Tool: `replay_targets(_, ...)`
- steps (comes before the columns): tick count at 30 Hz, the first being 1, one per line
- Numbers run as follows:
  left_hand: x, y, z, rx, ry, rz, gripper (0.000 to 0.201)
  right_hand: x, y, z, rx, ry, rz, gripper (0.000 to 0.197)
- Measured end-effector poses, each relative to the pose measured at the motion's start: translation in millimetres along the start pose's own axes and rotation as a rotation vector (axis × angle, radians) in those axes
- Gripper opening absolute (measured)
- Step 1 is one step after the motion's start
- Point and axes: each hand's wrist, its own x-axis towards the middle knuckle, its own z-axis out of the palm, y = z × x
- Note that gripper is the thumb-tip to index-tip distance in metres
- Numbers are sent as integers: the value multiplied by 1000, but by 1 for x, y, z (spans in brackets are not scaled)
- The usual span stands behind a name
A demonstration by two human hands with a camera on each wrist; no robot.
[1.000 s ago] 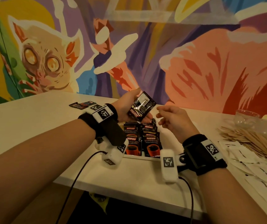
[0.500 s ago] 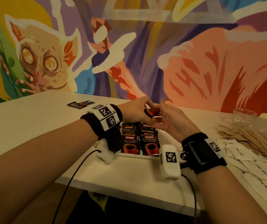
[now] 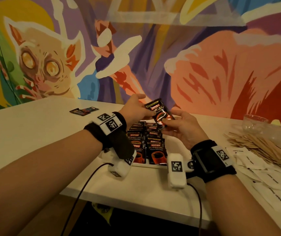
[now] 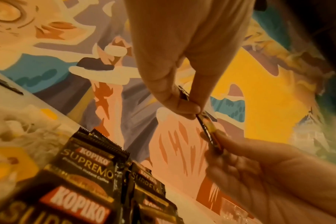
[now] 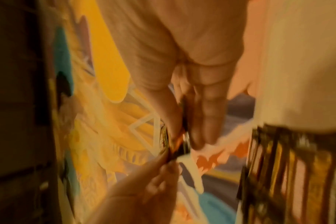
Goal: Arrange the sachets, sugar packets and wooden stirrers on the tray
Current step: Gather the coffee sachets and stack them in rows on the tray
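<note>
A black Kopiko sachet [image 3: 159,114] is held upright above the tray, printed face toward me. My left hand [image 3: 149,113] pinches its left edge, and my right hand [image 3: 168,122] pinches its lower end. In the left wrist view the sachet [image 4: 207,127] shows edge-on between the thumb and finger of my left hand [image 4: 190,106], with my right hand [image 4: 217,145] below it. The right wrist view is blurred; the sachet [image 5: 182,141] sits between both hands there. The white tray [image 3: 155,165] holds two rows of overlapping sachets [image 3: 155,147]. Wooden stirrers [image 3: 264,147] and white sugar packets [image 3: 264,176] lie on the table to the right.
A clear glass bowl [image 3: 255,121] stands behind the stirrers at the far right. A few loose sachets [image 3: 83,110] lie on the table at the back left. A painted wall rises right behind the table. Cables hang from both wrist cameras over the table's front edge.
One second ago my left hand alone held the sachet. The hands then met over the tray, and now both hold it with its printed face turned toward me.
</note>
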Motion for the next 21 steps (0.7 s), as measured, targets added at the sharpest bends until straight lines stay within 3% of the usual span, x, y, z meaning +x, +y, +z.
replay_targets(4, -4, 9, 1, 251, -172, -20, 76, -3, 0, -2, -354, -129, 30, 16)
replay_targets(6, -9, 11, 4, 355, -253, -22, 75, -2, 0, -4, -312, -114, 26, 9)
replay_targets(8, -11, 11, 7, 439, -338, -49, 74, -1, -1, -8, -272, -85, 25, 16)
replay_targets(11, -14, 9, 10, 606, -564, -197, 72, 0, -6, -18, -201, -17, 59, 21)
replay_targets(13, -14, 5, 10, 716, -645, -289, 75, 0, -7, -25, -124, -23, 125, 22)
replay_targets(21, -6, -4, 9, 655, -523, -318, 66, -3, 2, -12, -247, -254, 321, 23)
